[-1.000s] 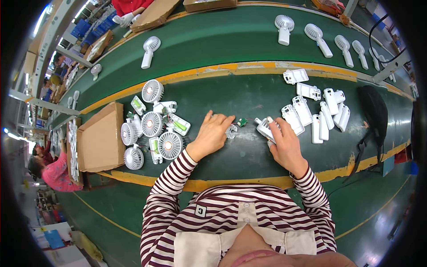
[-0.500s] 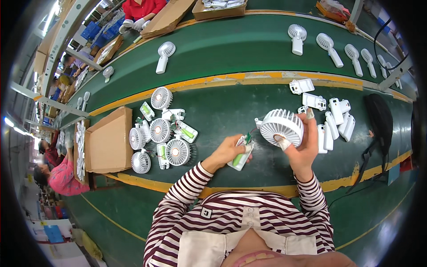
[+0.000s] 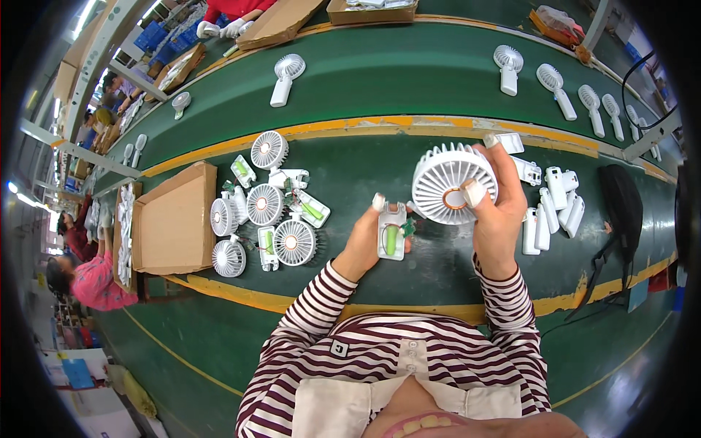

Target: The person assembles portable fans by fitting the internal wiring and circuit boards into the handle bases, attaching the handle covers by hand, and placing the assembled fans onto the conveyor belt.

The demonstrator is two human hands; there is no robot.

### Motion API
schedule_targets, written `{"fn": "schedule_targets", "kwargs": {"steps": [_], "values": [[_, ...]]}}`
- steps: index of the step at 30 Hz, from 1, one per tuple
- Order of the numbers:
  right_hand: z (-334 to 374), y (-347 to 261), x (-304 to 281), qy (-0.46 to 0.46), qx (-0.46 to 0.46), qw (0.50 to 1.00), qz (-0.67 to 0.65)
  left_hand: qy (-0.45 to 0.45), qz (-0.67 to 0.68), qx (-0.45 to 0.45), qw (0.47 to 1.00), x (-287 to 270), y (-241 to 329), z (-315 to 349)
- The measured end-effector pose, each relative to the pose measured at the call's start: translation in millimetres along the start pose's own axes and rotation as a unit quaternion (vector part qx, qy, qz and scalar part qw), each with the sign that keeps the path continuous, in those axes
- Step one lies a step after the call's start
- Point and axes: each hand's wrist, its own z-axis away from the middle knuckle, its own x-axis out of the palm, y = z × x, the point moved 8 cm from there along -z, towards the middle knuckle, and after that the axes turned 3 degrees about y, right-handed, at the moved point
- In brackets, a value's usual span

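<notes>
My right hand [image 3: 496,201] is closed round a white fan head [image 3: 447,186], its grille with the orange-ringed centre turned toward me. In my left hand [image 3: 365,237] sits an open white handle half [image 3: 392,232], with a green battery and a small circuit board in it. The two parts are close together; whether a wire joins them is hard to see. To the left lies a group of fan heads [image 3: 265,204] with opened handles and green batteries [image 3: 312,209]. Several white handle covers [image 3: 557,188] lie to the right of my right hand.
An open cardboard box [image 3: 175,223] stands at the left end of the bench. Beyond the orange-edged ledge, a green belt [image 3: 394,80] carries assembled handheld fans [image 3: 509,69]. A black bag [image 3: 621,204] rests at the right. Other people work at the far side and left.
My left hand has turned the handle half more upright, its inside now facing me. My right hand has moved the fan head slightly left and tilted its grille toward me.
</notes>
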Motion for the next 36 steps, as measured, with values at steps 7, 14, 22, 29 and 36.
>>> {"fn": "schedule_targets", "kwargs": {"steps": [7, 14, 22, 29, 36], "values": [[-12, 4, 1, -0.005, -0.036, 0.997, 0.071, 0.09, -0.127, 0.072, 0.985, 0, 9, -15], [-44, 56, -2, 0.044, 0.072, 0.996, -0.005, 0.087, -0.164, 0.092, 0.978, 9, 23, -9], [-36, 89, 2, -0.025, 0.153, 0.987, 0.029, 0.033, -0.202, 0.054, 0.977, 26, 11, -8], [-36, 98, 3, -0.037, 0.161, 0.986, 0.019, -0.014, -0.249, 0.083, 0.965, 40, 17, 0], [-39, 99, 2, -0.043, 0.117, 0.99, 0.066, -0.002, -0.259, 0.122, 0.958, 42, 24, -2]]}}
